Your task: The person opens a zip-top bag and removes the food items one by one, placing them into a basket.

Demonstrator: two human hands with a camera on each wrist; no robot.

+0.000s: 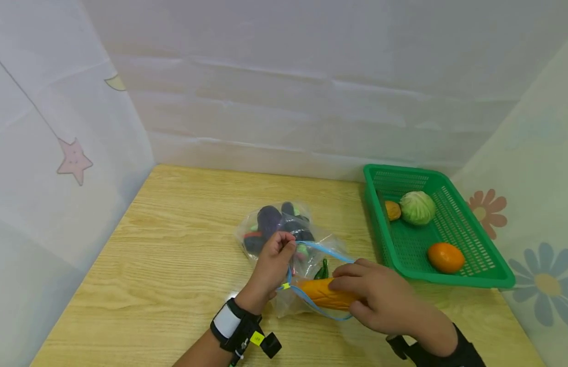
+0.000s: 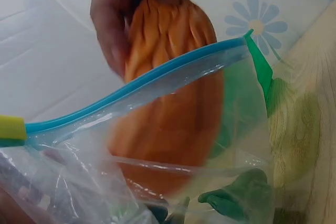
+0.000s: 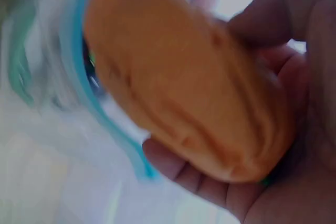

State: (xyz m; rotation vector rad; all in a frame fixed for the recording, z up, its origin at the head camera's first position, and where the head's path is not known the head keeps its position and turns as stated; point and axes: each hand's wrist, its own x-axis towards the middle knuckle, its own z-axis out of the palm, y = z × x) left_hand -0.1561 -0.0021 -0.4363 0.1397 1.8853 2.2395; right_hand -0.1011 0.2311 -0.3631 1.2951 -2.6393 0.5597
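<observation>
A clear zip bag with a blue zip strip [image 1: 318,246] and a yellow slider [image 2: 11,129] lies in front of me, its mouth spread apart. My left hand [image 1: 272,265] pinches the bag's edge between thumb and fingers. In my right hand [image 1: 380,295] I hold a long, orange, ridged vegetable [image 3: 178,82] by one end; its exact kind is unclear. The other end is inside the bag's mouth. Farther down in the bag are dark purple eggplants [image 1: 268,220] and a green pepper [image 2: 236,195]. Other contents are blurred by the plastic.
To the right stands a green plastic basket [image 1: 467,282] holding a cabbage [image 1: 418,208], an orange round fruit [image 1: 445,257] and a small tan item [image 1: 392,210]. The wood-grain table [image 1: 164,244] meets a white draped backdrop [image 1: 275,102] at the back.
</observation>
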